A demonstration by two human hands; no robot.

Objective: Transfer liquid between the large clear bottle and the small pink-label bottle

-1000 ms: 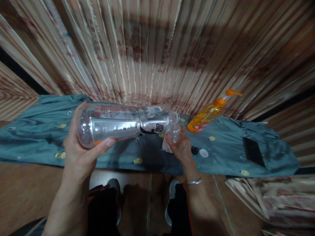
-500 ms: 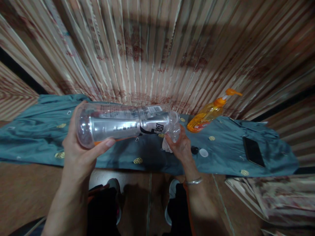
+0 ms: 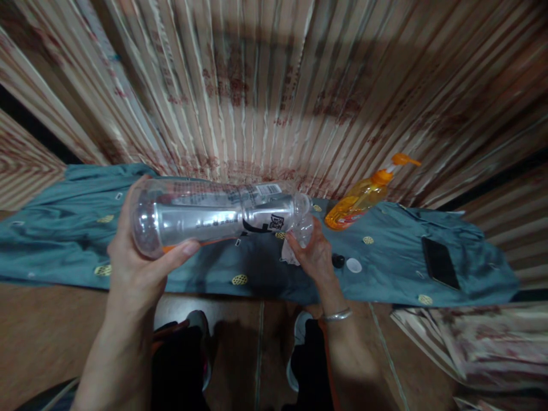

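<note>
A large clear plastic bottle [image 3: 201, 217] with a silver label lies on its side in the air, its base to the left and its neck to the right. My left hand [image 3: 139, 262] is closed around the base end, thumb along the near side. At the neck, my right hand [image 3: 314, 248] grips a small clear plastic container [image 3: 303, 225], whose exact kind I cannot make out. The bottle's mouth meets or overlaps that container; whether they touch is unclear. A pale crumpled piece [image 3: 290, 252] shows just beside my right fingers.
On the teal cloth [image 3: 265, 279], a pump bottle of orange liquid [image 3: 355, 202] stands right of my hands. A black cap [image 3: 338, 261] and a white round lid [image 3: 354, 265] lie near my right wrist. Farther right is a phone [image 3: 440, 262]. A pleated curtain [image 3: 257, 103] hangs behind.
</note>
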